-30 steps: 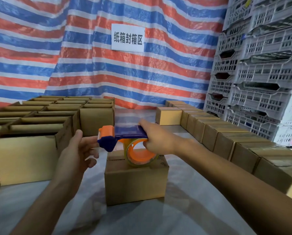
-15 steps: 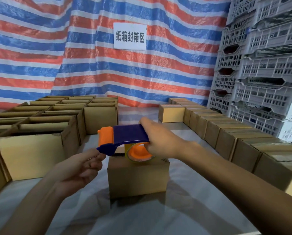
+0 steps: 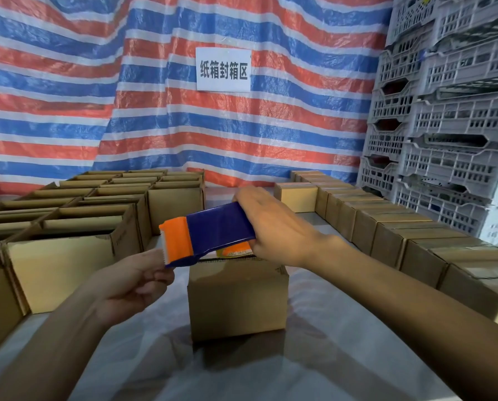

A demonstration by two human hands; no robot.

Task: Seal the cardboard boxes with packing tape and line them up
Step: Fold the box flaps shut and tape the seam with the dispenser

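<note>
From the head camera, we look down on a table (image 3: 343, 371) covered in pale, glossy sheeting, backed by a red, white and blue striped tarpaulin (image 3: 97, 96) bearing a white paper sign (image 3: 223, 69) with Chinese characters. Grey plastic crates (image 3: 450, 125) are stacked high at the far right.

At the centre of the table stands a cardboard box (image 3: 237, 299). Above it, the right hand (image 3: 273, 227) wraps its grip around the blue and orange tape dispenser (image 3: 207, 234), held just over the box's top. The left hand (image 3: 132, 280) is pinched shut at the dispenser's orange toothed end; we cannot tell whether tape lies between its fingers. On the left sit open boxes (image 3: 97, 215) in rows, flaps up. On the right a line of closed boxes (image 3: 386, 227) runs from the far end toward the near edge, touching one another.

The tape roll (image 3: 236, 251) is mostly hidden beneath the dispenser and the right hand; only an orange-yellow sliver shows. The top of the central box is largely covered too, so we cannot make out its seam. The nearest boxes on both sides are cut off by the frame.
</note>
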